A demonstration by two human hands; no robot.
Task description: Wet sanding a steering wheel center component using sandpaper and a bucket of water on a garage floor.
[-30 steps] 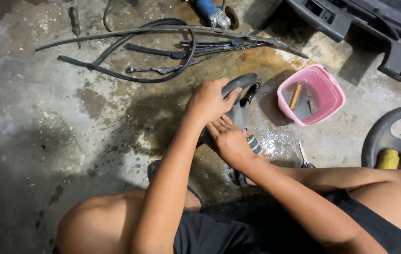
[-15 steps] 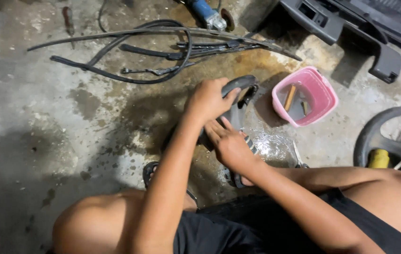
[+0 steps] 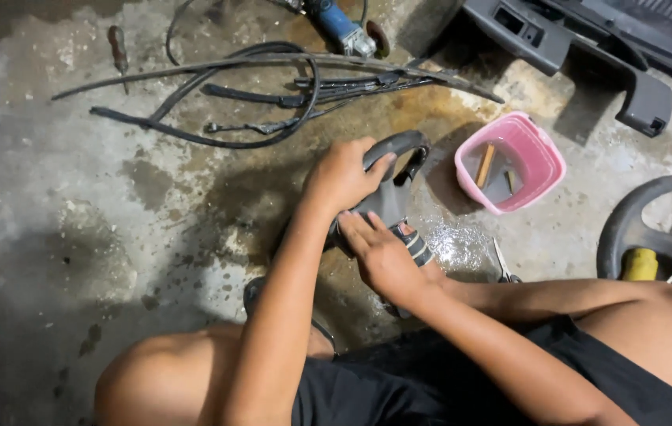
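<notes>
L hand (image 3: 344,175) gripping grey handle part (image 3: 391,170), R hand (image 3: 383,256) pressing it

Left hand (image 3: 344,175) covers the steering wheel (image 3: 395,170) rim under its fingers; right hand (image 3: 383,256) fingers hide the hub. Second wheel (image 3: 651,217) cut off at the edge.

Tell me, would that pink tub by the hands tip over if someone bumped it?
Probably it would slide or tip easily: the pink plastic tub looks thin and light, with only a few small bits inside. It already sits tilted on the rough, wet concrete floor, so a nudge might rock it. It likely would not break.
</notes>
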